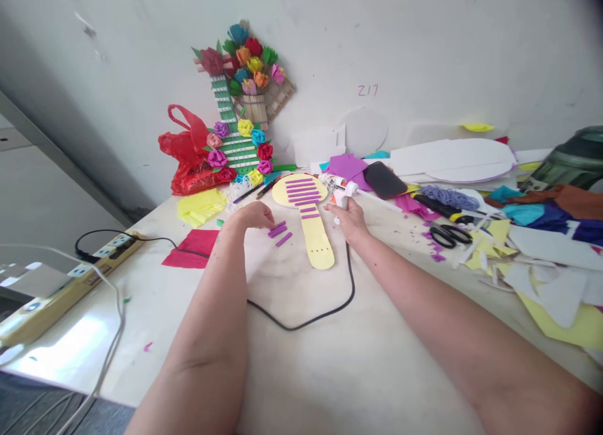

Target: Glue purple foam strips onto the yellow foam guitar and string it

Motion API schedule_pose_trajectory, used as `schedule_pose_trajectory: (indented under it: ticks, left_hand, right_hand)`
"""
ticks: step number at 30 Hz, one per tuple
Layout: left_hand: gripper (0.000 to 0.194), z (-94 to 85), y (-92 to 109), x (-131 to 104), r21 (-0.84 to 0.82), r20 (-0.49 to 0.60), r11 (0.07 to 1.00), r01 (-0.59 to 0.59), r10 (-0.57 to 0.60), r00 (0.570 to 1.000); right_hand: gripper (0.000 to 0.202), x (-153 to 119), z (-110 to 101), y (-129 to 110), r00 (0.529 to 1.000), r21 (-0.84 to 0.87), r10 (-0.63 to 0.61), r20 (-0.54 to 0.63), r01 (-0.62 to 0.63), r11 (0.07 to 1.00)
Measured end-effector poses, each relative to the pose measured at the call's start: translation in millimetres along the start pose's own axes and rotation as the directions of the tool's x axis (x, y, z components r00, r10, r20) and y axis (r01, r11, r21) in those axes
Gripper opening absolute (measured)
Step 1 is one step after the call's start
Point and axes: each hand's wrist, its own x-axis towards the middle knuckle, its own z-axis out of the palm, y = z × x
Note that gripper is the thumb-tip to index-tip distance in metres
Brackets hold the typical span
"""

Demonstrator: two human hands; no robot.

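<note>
A yellow guitar-shaped cutout [308, 234] lies on the table with several purple strips [304, 193] across its round body and upper neck. A row of small dark dots marks the neck's near end. My right hand [349, 220] is wrapped round a white hot glue gun [342, 203] just right of the cutout; a black cord trails from it. To the left, my left hand [259, 215] has its fingers pinched at a few loose purple paper strips [283, 239]. Its fingertips meet the end of one strip, partly hidden.
A green paper guitar with flowers [240, 149] leans on the wall beside a red plastic bag [186, 152]. Scissors [451, 235], a cutter and paper scraps cover the right side. A power strip [70, 284] runs along the left edge, near red paper [188, 249].
</note>
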Motion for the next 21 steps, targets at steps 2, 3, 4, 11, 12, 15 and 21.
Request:
schedule_pose_trajectory:
  ticks: [2, 3, 4, 11, 12, 15, 21]
  left_hand:
    - [0.026, 1.5, 0, 1, 0.008, 0.006, 1.000, -0.003, 0.003, 1.000]
    - [0.026, 2.0, 0, 2, 0.012, 0.005, 1.000, -0.009, 0.009, 1.000]
    - [0.026, 2.3, -1, 3, 0.019, -0.001, 1.000, -0.016, 0.016, 1.000]
    - [0.016, -4.0, -6, 4, -0.134, -0.169, 0.988, -0.082, 0.059, 0.984]
    - [0.015, -5.3, -4, 3, -0.185, -0.186, 0.977, -0.110, 0.075, 0.980]
    - [0.014, -6.7, 8, 1, -0.296, -0.222, 0.928, -0.225, 0.162, 0.961]
    - [0.010, 6.9, 51, -2, -0.261, -0.241, 0.887, -0.382, 0.324, 0.915]
  right_hand:
    - [0.040, 1, 0, 1, 1.000, -0.001, -0.009, 0.000, 0.009, 1.000]
    - [0.040, 1, 0, 2, 1.000, -0.004, -0.014, -0.004, 0.014, 1.000]
    - [0.040, 1, 0, 2, 1.000, -0.006, -0.016, -0.008, 0.016, 1.000]
    - [0.040, 0, 0, 1, 1.000, 0.003, 0.005, -0.003, -0.005, 1.000]
    - [0.040, 0, 0, 0, 1.000, -0.001, 0.001, -0.006, -0.001, 1.000]
    - [0.041, -1, 0, -1, 1.000, -0.009, 0.001, -0.013, -0.001, 1.000]
    - [0.043, -1, 1, -3, 1.000, 0.012, -0.020, -0.008, 0.020, 1.000]
